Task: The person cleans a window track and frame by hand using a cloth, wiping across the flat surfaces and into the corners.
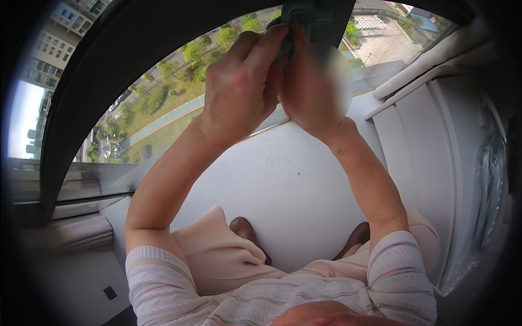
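Observation:
Both hands are raised against the dark window frame [244,10] at the top of the view. My left hand [240,85] pinches a dark teal item [285,45], perhaps a cloth, between thumb and fingers. Close beside it is my right hand [312,91], with one finger pointing up onto the teal item. A blur covers part of this hand, and its other fingers are hidden, so its grip is unclear. More teal material [314,14] lies in shadow against the frame above the fingertips; its shape is hard to make out.
Brown shoes [244,230] stand on a white ledge [277,195] below. Beyond the window glass are trees and a path [175,118] far down. White panels [420,126] and clear plastic wrapping [485,191] are at right. Folded pale fabric [83,232] lies at left.

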Demonstrator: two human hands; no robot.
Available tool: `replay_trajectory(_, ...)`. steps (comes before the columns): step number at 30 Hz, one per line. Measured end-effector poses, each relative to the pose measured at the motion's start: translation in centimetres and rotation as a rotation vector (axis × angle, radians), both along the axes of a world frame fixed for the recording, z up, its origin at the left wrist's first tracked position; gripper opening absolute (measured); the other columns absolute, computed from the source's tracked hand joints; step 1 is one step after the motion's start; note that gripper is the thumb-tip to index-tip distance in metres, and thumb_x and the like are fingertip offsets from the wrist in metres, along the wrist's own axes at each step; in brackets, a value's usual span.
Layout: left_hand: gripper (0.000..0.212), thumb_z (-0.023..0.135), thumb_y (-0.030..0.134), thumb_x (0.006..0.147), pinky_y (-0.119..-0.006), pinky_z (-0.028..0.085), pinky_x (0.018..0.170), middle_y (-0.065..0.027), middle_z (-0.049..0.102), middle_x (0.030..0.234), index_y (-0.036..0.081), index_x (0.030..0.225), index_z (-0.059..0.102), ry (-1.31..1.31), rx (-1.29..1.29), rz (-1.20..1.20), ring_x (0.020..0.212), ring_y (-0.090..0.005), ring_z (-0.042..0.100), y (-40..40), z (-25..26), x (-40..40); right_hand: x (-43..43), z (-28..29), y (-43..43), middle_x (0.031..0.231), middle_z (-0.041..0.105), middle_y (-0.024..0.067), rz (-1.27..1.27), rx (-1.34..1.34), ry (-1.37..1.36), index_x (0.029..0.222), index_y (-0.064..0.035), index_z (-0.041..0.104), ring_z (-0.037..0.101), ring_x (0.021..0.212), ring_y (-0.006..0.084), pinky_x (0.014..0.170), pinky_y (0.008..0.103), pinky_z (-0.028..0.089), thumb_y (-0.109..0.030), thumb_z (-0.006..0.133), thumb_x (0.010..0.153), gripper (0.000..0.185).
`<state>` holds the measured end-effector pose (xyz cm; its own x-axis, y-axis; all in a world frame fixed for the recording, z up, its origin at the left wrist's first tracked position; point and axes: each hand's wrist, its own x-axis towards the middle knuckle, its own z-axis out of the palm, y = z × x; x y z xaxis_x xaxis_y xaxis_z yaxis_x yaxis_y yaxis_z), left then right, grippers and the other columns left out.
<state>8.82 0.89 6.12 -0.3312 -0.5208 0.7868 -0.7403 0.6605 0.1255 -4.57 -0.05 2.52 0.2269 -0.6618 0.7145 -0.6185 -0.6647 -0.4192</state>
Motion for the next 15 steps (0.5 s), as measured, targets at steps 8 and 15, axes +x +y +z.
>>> replay_trajectory(8,0.037,0.059,-0.006,0.070,-0.025,0.046,0.048,-0.0095,0.058,0.073,0.001,0.107,0.056,0.027,-0.007,-0.056,0.055,-0.0164,0.058,1.0,0.9,1.8,1.2,0.6,-0.3,0.068,0.057,0.0111,0.048,-0.123,-0.060,0.120,-0.0023,0.049,0.056,0.057,0.0276,0.051,0.0331,0.044,-0.006,0.062,0.070,0.052)
replay_trajectory(15,0.038,0.060,-0.001,0.069,-0.030,0.043,0.046,-0.0090,0.055,0.074,0.002,0.107,0.056,-0.046,0.070,-0.056,0.054,-0.0217,0.054,-0.1,-1.0,-0.2,-0.5,-1.2,-0.1,0.071,0.055,0.0116,-0.022,0.036,-0.027,0.121,0.0000,0.048,0.054,0.063,0.0253,0.053,0.0341,0.042,-0.009,0.062,0.072,0.052)
